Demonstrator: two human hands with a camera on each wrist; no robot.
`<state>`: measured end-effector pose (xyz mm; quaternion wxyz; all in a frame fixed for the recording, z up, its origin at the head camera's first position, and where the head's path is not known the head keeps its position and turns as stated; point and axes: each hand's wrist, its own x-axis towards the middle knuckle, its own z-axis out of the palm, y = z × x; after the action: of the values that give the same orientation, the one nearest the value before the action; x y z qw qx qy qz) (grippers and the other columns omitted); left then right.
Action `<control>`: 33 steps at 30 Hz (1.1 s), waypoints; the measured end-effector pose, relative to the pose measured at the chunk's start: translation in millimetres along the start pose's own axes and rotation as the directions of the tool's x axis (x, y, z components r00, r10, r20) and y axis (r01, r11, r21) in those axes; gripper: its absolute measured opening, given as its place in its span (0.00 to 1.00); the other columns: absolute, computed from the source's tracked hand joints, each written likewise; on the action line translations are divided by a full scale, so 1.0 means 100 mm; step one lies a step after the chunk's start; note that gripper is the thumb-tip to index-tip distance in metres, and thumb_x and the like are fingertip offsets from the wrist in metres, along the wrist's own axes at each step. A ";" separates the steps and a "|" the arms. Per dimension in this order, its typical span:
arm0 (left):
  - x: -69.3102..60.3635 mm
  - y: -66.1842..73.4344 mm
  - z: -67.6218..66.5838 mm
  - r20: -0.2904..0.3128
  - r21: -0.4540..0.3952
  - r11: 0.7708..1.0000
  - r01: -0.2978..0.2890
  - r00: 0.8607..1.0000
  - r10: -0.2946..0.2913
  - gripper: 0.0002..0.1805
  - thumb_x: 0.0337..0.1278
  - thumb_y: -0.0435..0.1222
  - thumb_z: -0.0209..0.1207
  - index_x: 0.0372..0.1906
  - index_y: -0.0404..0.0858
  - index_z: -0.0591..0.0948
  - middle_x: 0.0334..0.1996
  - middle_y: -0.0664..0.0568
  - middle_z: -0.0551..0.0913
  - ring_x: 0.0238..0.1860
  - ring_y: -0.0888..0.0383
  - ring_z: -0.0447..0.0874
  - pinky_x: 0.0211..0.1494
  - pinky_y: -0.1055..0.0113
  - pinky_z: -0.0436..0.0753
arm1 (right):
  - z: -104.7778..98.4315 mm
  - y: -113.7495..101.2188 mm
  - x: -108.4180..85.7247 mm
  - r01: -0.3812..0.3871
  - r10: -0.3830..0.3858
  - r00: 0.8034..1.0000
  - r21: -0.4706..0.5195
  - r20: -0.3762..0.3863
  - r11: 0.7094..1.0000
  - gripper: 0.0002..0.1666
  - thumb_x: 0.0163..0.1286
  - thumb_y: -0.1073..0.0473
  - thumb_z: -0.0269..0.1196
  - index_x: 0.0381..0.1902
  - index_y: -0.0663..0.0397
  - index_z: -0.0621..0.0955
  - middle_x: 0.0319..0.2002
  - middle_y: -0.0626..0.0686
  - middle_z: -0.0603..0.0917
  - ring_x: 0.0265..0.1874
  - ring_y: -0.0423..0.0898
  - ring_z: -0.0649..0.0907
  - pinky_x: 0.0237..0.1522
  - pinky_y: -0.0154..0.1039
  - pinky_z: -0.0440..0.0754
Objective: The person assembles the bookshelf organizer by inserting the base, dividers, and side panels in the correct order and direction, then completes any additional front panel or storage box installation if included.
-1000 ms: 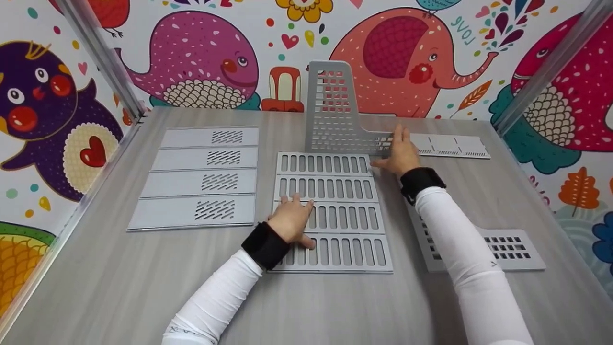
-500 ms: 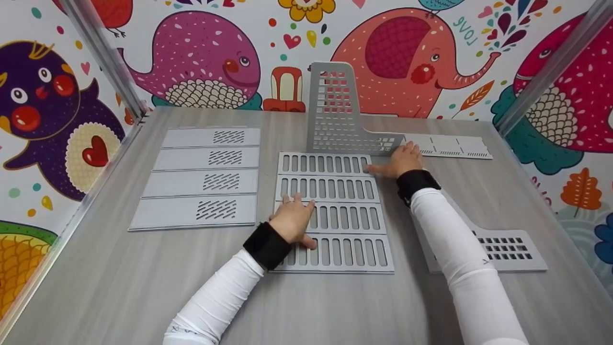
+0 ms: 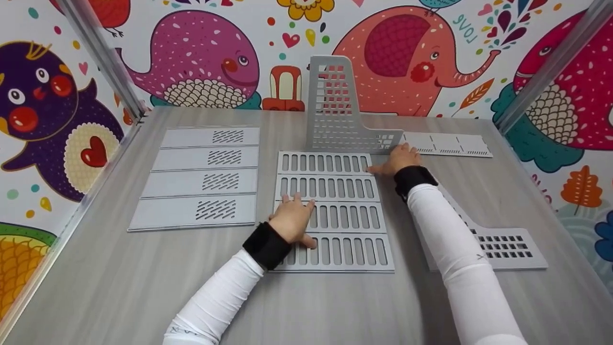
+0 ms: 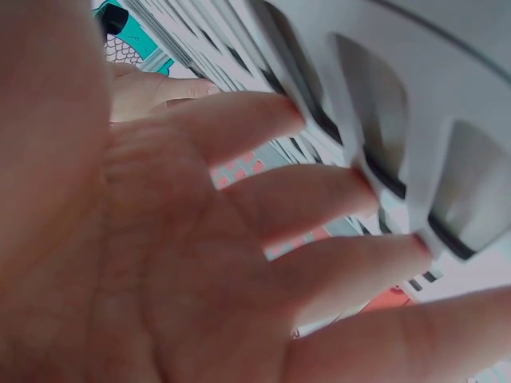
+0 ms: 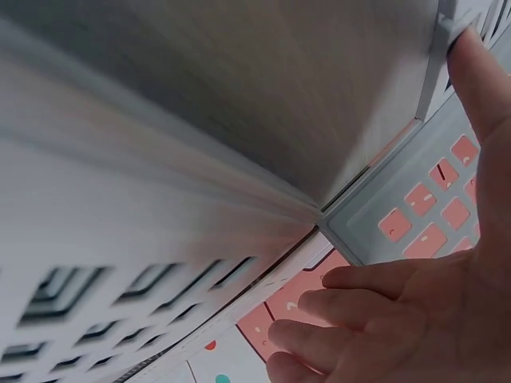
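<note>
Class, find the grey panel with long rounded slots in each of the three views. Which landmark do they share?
Head: slotted panel at centre, left hand on its left part.
Left wrist: slotted panel at upper right, touched by fingers.
Right wrist: only a sliver, top right corner, at the thumb.
Landmark: right hand, small at upper left in the left wrist view.

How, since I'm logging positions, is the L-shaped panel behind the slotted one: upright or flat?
Upright: the L-shaped panel rises before the elephant mural.
</note>
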<state>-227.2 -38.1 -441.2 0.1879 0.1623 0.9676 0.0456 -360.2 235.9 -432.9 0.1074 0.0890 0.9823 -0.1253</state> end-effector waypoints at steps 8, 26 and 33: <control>0.02 0.01 0.00 0.007 0.012 1.000 -0.002 1.000 0.002 0.63 0.37 0.58 0.77 0.79 0.44 0.58 0.78 0.32 0.54 0.75 0.25 0.52 0.53 0.30 0.79 | 0.02 0.02 0.05 0.012 -0.015 0.998 -0.047 -0.066 0.999 0.75 0.52 0.30 0.72 0.72 0.83 0.51 0.71 0.79 0.60 0.72 0.72 0.61 0.77 0.61 0.57; 0.04 0.01 -0.01 0.009 0.026 1.000 0.000 1.000 0.000 0.63 0.37 0.58 0.77 0.79 0.45 0.58 0.78 0.34 0.54 0.76 0.26 0.51 0.52 0.31 0.80 | 0.01 -0.01 0.04 0.028 -0.017 0.997 0.129 -0.081 0.991 0.76 0.49 0.43 0.80 0.72 0.73 0.41 0.61 0.78 0.75 0.63 0.70 0.76 0.68 0.57 0.73; 0.02 0.00 -0.01 0.013 0.015 1.000 -0.004 1.000 0.004 0.63 0.37 0.58 0.77 0.80 0.45 0.57 0.79 0.34 0.53 0.76 0.26 0.51 0.54 0.30 0.79 | 0.02 -0.05 0.08 0.042 -0.038 0.999 0.114 -0.037 0.993 0.78 0.53 0.46 0.78 0.74 0.76 0.35 0.59 0.78 0.76 0.62 0.69 0.76 0.69 0.57 0.73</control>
<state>-229.2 -37.3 -441.0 0.1929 0.1657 0.9664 0.0378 -368.7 231.8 -435.9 0.0822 0.0775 0.9768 -0.1820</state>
